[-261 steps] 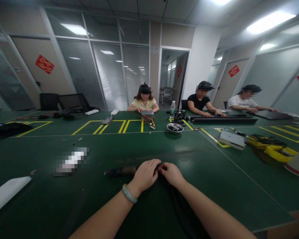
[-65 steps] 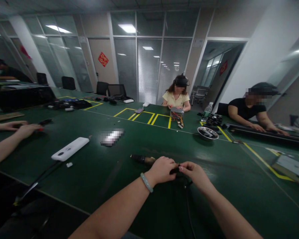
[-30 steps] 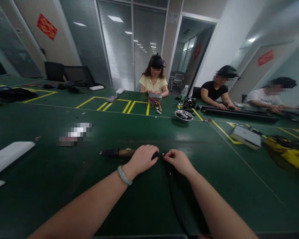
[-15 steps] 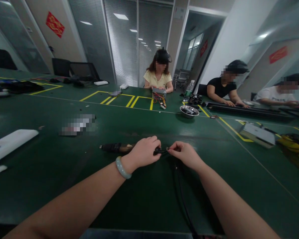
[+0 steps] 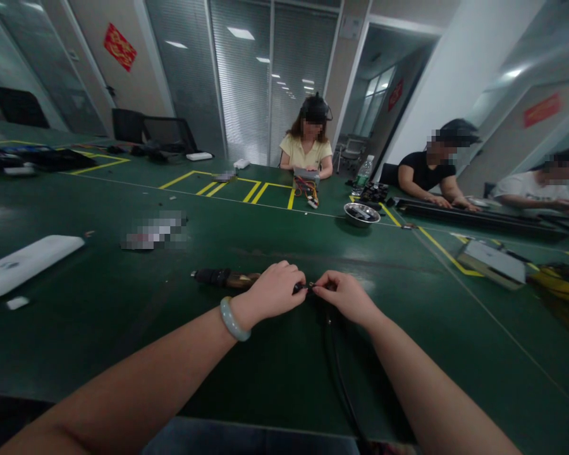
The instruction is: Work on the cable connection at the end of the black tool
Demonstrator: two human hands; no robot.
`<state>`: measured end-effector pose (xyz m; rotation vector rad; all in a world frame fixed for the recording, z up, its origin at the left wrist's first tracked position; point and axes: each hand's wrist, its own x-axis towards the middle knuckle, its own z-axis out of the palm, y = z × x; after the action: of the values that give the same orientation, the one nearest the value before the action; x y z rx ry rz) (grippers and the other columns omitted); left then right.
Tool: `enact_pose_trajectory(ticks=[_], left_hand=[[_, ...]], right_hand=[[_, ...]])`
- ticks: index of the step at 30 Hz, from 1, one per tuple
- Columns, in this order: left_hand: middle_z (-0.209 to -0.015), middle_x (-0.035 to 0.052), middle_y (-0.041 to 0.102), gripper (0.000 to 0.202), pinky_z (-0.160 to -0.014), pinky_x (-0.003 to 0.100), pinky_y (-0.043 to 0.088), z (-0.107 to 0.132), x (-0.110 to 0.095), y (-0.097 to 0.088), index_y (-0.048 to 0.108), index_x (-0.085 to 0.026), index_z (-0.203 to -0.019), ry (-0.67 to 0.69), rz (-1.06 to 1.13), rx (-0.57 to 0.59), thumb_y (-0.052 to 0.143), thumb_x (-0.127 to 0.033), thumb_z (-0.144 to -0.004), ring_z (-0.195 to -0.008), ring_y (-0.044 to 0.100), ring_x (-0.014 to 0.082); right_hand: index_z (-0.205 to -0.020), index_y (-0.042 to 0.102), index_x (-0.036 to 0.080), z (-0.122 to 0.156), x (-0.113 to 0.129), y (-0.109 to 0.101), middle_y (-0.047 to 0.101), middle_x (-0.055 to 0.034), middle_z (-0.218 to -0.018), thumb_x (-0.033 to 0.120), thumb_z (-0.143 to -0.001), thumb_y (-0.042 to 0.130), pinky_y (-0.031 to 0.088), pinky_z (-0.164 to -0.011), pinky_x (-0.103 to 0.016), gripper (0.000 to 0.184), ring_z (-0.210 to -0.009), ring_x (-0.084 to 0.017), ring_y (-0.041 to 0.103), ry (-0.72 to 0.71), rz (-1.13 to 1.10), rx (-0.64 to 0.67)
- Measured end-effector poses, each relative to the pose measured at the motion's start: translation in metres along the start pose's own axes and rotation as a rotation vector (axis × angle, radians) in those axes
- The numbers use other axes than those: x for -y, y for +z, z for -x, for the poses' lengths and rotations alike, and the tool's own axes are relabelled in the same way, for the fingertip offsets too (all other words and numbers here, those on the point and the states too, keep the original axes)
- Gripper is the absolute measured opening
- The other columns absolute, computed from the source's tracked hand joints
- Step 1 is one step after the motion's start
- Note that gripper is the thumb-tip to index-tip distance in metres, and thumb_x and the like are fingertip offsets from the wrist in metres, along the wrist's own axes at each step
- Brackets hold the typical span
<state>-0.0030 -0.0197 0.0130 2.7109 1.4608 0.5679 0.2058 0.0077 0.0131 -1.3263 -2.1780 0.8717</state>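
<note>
An electric screwdriver [image 5: 215, 278] with a black nose, a metal tip and a brownish body lies across the green table, its tip to the left. Wrapped around its rear end is my left hand [image 5: 279, 289], with a pale green bangle on the wrist. Close against it on the right, my right hand [image 5: 341, 292] pinches a small piece at the tool's tail with thumb and forefinger; its kind is too small to make out. Below the right hand a black cable [image 5: 336, 360] with a small shiny end runs down to the table's near edge.
A metal bowl [image 5: 361, 215] of dark parts stands beyond my right hand. On the left lie a white casing [image 5: 31, 262] and a small white piece [image 5: 18, 303]. A grey box [image 5: 493, 262] is at right. Several people sit across the table.
My right hand has moved slightly left, closing the gap to my left hand. The short dark stretch between the hands shows less now. The view has shifted a little.
</note>
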Motion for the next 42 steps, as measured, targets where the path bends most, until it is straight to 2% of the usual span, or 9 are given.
enact_pose_trajectory(ticks=[6, 15, 20, 24, 27, 32, 42], left_hand=[[-0.096, 0.0038, 0.060, 0.024, -0.083, 0.034, 0.041, 0.001, 0.000, -0.004, 0.060, -0.020, -0.096, 0.041, -0.036, 0.038, 0.063, -0.041, -0.085, -0.093, 0.056, 0.0218], [-0.097, 0.0056, 0.059, 0.022, -0.082, 0.035, 0.040, -0.013, 0.004, 0.002, 0.058, -0.018, -0.096, 0.032, -0.115, -0.011, 0.059, -0.038, -0.088, -0.094, 0.054, 0.0228], [-0.098, 0.0054, 0.059, 0.023, -0.084, 0.034, 0.039, -0.022, 0.000, 0.005, 0.059, -0.019, -0.098, 0.106, -0.096, -0.018, 0.060, -0.039, -0.088, -0.095, 0.053, 0.0223], [-0.094, 0.0059, 0.058, 0.025, -0.083, 0.035, 0.038, -0.017, -0.009, 0.005, 0.064, -0.020, -0.096, 0.086, -0.067, -0.047, 0.051, -0.040, -0.092, -0.094, 0.052, 0.0221], [-0.092, 0.0061, 0.058, 0.028, -0.082, 0.035, 0.038, -0.010, -0.015, 0.003, 0.066, -0.019, -0.092, 0.063, -0.061, -0.063, 0.041, -0.032, -0.097, -0.092, 0.052, 0.0207], [-0.097, 0.0040, 0.057, 0.020, -0.082, 0.034, 0.037, -0.006, -0.014, 0.001, 0.065, -0.021, -0.098, 0.081, -0.012, -0.058, 0.048, -0.033, -0.095, -0.094, 0.051, 0.0202], [-0.095, 0.0026, 0.059, 0.015, -0.082, 0.035, 0.037, -0.014, -0.004, 0.010, 0.064, -0.022, -0.094, 0.057, 0.075, -0.077, 0.053, -0.030, -0.091, -0.093, 0.053, 0.0206]], right_hand=[[-0.079, 0.066, 0.020, -0.001, -0.001, 0.000, 0.069, -0.0006, -0.081, 0.033, -0.081, 0.062, 0.040, -0.068, -0.025, 0.014, -0.076, -0.016, 0.061, -0.069, 0.032, -0.053], [-0.079, 0.068, 0.022, 0.000, -0.002, -0.008, 0.069, 0.0009, -0.075, 0.037, -0.078, 0.063, 0.035, -0.057, -0.024, 0.016, -0.066, -0.015, 0.058, 0.040, 0.107, -0.032], [-0.076, 0.069, 0.021, -0.002, -0.009, -0.011, 0.069, 0.0000, -0.072, 0.037, -0.076, 0.064, 0.036, -0.058, -0.024, 0.017, -0.066, -0.015, 0.059, 0.081, 0.113, -0.032], [-0.076, 0.068, 0.018, -0.004, -0.012, -0.010, 0.068, -0.0003, -0.071, 0.036, -0.076, 0.064, 0.038, -0.058, -0.024, 0.018, -0.066, -0.015, 0.058, 0.100, 0.010, -0.005], [-0.078, 0.066, 0.016, -0.005, -0.014, -0.009, 0.068, -0.0012, -0.074, 0.036, -0.075, 0.065, 0.041, -0.061, -0.023, 0.021, -0.068, -0.014, 0.058, 0.103, -0.122, 0.018], [-0.079, 0.065, 0.015, -0.005, -0.015, -0.009, 0.068, -0.0019, -0.077, 0.036, -0.074, 0.067, 0.043, -0.064, -0.024, 0.022, -0.068, -0.014, 0.058, 0.123, -0.268, 0.043], [-0.080, 0.067, 0.017, -0.003, -0.011, -0.008, 0.069, -0.0012, -0.076, 0.033, -0.078, 0.064, 0.041, -0.063, -0.024, 0.017, -0.070, -0.015, 0.059, 0.141, -0.117, 0.065]])
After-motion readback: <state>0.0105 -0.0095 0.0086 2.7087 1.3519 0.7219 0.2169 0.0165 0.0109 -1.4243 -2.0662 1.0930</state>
